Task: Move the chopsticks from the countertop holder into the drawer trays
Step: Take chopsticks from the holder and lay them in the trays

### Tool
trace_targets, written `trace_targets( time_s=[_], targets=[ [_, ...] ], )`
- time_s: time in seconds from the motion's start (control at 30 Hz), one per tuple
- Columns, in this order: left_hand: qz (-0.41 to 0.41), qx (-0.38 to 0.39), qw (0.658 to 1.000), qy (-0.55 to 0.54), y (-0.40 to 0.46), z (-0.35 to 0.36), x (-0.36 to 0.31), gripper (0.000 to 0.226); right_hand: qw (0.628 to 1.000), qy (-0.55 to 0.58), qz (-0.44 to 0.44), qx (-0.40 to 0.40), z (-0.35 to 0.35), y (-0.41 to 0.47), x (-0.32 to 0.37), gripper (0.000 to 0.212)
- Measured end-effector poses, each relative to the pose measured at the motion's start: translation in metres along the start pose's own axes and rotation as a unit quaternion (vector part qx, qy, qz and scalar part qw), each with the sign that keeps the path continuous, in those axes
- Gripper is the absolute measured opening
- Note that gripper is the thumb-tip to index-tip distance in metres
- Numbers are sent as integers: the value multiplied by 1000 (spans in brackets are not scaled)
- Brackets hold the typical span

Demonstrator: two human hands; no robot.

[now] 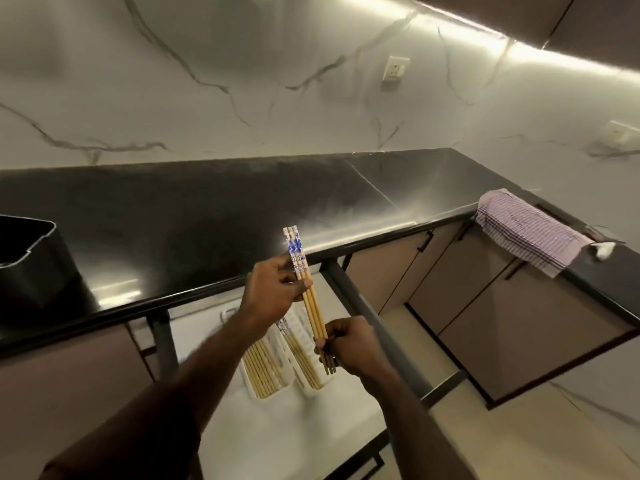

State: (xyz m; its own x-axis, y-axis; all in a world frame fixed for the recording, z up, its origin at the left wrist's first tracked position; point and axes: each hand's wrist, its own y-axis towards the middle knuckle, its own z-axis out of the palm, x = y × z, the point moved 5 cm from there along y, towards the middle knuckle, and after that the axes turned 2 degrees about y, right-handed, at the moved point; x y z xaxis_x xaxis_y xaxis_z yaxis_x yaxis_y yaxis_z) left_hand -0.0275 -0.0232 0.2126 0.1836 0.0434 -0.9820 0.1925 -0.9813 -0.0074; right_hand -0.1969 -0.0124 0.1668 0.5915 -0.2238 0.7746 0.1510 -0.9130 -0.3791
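A small bundle of wooden chopsticks (313, 303) with blue-and-white patterned tops is held above the open drawer (277, 427). My left hand (272, 294) grips the bundle near its patterned upper part. My right hand (349, 344) pinches the thin lower ends. Below them, two white trays (304, 327) lie side by side in the drawer, each holding several chopsticks (263, 368). The black countertop holder (31, 258) stands at the far left on the counter; its inside is hidden.
The glossy black countertop (242, 209) runs in front of a marble wall. A striped purple cloth (526, 230) hangs over the counter edge at right. The drawer's dark right rail (377, 327) juts out beside my right hand. Closed cabinet doors (485, 299) sit to the right.
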Motion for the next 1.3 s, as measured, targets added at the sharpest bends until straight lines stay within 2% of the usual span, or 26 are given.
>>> trace_targets(
  time_s=[0.27,0.5,0.67,0.8,0.97,1.3],
  targets=[
    [-99,7,990,99,29,54,101,56,992,-85,95,16,11,60,-69,12],
    [-142,83,965,206,60,94,189,74,978,-146,148,31,17,117,-112,24],
    [-100,115,941,304,79,103,223,60,966,-191,163,55,35,151,-123,31],
    [-68,126,899,413,86,106,238,63,957,-236,152,70,49,169,-131,41],
    [-58,164,849,499,92,114,249,59,949,-254,168,78,63,181,-142,36],
    [-37,208,791,575,100,129,258,60,948,-276,152,47,70,184,-156,26]
  ],
)
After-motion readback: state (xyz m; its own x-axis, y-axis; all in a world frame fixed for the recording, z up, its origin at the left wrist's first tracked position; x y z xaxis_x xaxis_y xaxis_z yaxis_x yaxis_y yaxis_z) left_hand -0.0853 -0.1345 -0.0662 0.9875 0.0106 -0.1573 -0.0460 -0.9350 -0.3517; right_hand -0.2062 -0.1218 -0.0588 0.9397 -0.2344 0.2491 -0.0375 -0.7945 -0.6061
